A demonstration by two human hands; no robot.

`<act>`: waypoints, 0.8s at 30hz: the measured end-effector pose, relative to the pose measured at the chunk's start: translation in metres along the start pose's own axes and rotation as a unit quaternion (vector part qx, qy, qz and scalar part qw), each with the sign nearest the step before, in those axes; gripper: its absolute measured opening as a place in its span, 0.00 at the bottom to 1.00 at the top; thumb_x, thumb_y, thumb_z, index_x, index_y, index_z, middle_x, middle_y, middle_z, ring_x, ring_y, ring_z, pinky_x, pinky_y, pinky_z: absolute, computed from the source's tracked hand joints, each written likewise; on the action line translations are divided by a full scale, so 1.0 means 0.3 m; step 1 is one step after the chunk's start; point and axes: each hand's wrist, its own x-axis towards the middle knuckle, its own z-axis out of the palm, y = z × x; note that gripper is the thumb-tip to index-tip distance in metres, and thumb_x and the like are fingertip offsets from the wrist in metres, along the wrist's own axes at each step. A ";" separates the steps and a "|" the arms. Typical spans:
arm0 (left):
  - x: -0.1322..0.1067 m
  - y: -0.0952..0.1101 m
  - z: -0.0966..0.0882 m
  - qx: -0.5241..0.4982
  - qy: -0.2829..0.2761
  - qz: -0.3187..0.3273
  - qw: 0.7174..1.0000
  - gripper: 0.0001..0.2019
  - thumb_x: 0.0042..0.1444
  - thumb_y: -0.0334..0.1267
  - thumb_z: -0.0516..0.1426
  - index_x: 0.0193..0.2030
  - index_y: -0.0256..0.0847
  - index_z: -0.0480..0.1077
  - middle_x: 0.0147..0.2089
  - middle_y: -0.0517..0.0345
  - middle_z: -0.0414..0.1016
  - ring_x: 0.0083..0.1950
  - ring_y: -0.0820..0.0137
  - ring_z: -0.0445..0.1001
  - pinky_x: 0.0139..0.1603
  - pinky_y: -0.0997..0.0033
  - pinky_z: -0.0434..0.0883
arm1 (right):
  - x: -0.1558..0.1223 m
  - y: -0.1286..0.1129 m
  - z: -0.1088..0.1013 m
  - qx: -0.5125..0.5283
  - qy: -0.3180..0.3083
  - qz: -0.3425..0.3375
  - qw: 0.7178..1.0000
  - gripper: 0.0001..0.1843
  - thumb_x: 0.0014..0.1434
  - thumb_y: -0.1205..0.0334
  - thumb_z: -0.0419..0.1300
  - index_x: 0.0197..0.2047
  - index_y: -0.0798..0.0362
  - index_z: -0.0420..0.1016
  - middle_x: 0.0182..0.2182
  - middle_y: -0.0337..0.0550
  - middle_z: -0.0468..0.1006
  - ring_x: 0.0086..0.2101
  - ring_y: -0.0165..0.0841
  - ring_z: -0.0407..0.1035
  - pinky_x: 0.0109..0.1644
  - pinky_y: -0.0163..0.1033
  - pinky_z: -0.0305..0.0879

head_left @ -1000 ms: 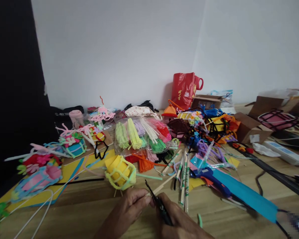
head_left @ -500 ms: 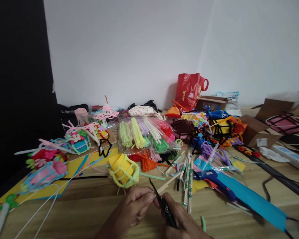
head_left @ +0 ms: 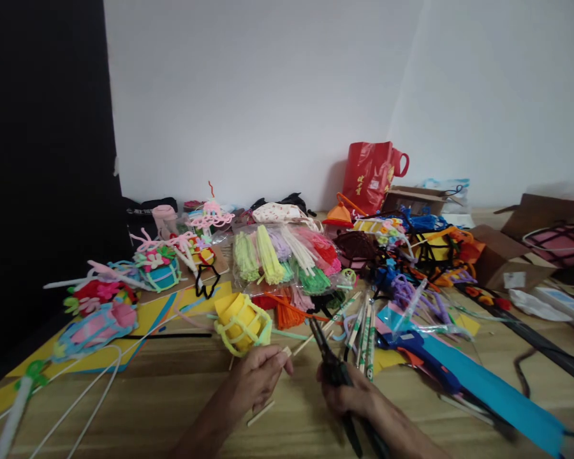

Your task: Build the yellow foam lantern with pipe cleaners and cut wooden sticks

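Note:
Near the front middle of the table, my left hand is closed, pinching a short bit of wooden stick between thumb and finger. To its right, my right hand grips a pair of dark pliers, jaws pointing up and away from me. The two hands are apart. A cut piece of stick lies on the wood just below my left hand. Beyond the hands is a longer loose stick. Close behind my left hand stands a yellow paper basket framed in pale yellow-green pipe cleaners.
Paper-wrapped chopsticks lie right of centre, beside a blue glue gun on a blue sheet. Bagged pipe cleaners fill the middle. A red bag and cardboard boxes stand behind; finished baskets sit left.
My right hand has pulled the pliers away to the right from my left hand. A cut stick piece now shows on the table below my left hand. The view has shifted slightly left.

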 end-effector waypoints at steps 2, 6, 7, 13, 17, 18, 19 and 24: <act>0.007 -0.016 0.005 0.059 0.042 0.023 0.997 0.23 0.54 0.61 0.49 0.28 0.41 0.63 0.12 0.76 0.48 0.13 0.80 0.44 0.12 0.80 0.47 | 0.041 0.011 -0.027 0.090 0.002 -0.008 0.996 0.18 0.39 0.59 0.60 0.36 0.53 0.66 0.21 0.30 0.61 0.21 0.26 0.57 0.26 0.33 0.54; 0.004 -0.017 0.001 0.152 0.115 0.074 0.979 0.21 0.59 0.58 0.45 0.27 0.42 0.60 0.13 0.72 0.55 0.15 0.77 0.55 0.19 0.78 0.56 | 0.083 0.015 -0.059 0.163 0.007 -0.028 0.986 0.19 0.38 0.58 0.61 0.35 0.54 0.64 0.20 0.28 0.57 0.19 0.23 0.54 0.24 0.32 0.53; 0.000 -0.013 -0.006 0.170 0.118 0.077 0.975 0.21 0.60 0.56 0.44 0.28 0.42 0.60 0.13 0.70 0.58 0.16 0.76 0.58 0.20 0.77 0.58 | 0.084 0.014 -0.063 0.170 0.004 -0.025 0.985 0.18 0.39 0.59 0.60 0.35 0.54 0.65 0.20 0.28 0.57 0.19 0.24 0.54 0.24 0.32 0.54; -0.039 0.002 -0.068 0.400 0.104 0.088 0.906 0.16 0.63 0.45 0.44 0.32 0.42 0.67 0.24 0.60 0.72 0.27 0.70 0.71 0.34 0.71 0.66 | 0.084 0.031 -0.088 0.163 0.003 -0.019 0.986 0.17 0.42 0.60 0.59 0.38 0.56 0.67 0.22 0.32 0.62 0.22 0.26 0.58 0.27 0.33 0.55; -0.057 -0.023 -0.066 0.580 0.105 0.063 0.806 0.14 0.62 0.35 0.45 0.39 0.43 0.73 0.40 0.50 0.78 0.44 0.62 0.75 0.46 0.64 0.67 | 0.077 0.030 -0.097 0.073 0.000 -0.012 0.997 0.17 0.43 0.58 0.59 0.38 0.54 0.67 0.23 0.34 0.64 0.26 0.30 0.61 0.30 0.35 0.56; -0.057 -0.034 -0.058 0.610 0.101 0.050 0.784 0.15 0.62 0.32 0.45 0.40 0.42 0.73 0.41 0.49 0.78 0.44 0.62 0.75 0.47 0.64 0.67 | 0.069 0.022 -0.096 0.053 -0.001 -0.020 0.998 0.17 0.44 0.58 0.58 0.38 0.54 0.67 0.24 0.35 0.65 0.27 0.30 0.60 0.31 0.35 0.56; -0.056 -0.045 -0.050 0.634 0.100 0.040 0.765 0.16 0.61 0.30 0.44 0.40 0.42 0.74 0.42 0.49 0.77 0.45 0.62 0.75 0.47 0.63 0.67 | 0.060 0.012 -0.094 0.035 -0.001 -0.027 0.999 0.15 0.45 0.58 0.58 0.38 0.54 0.67 0.25 0.35 0.65 0.27 0.30 0.60 0.31 0.35 0.56; -0.049 -0.066 -0.013 0.674 0.122 0.019 0.728 0.17 0.57 0.24 0.45 0.44 0.39 0.72 0.46 0.45 0.75 0.49 0.59 0.73 0.48 0.61 0.66 | 0.003 -0.049 -0.075 -0.022 0.010 -0.030 0.999 0.12 0.48 0.58 0.56 0.37 0.53 0.68 0.27 0.36 0.65 0.29 0.30 0.59 0.33 0.34 0.57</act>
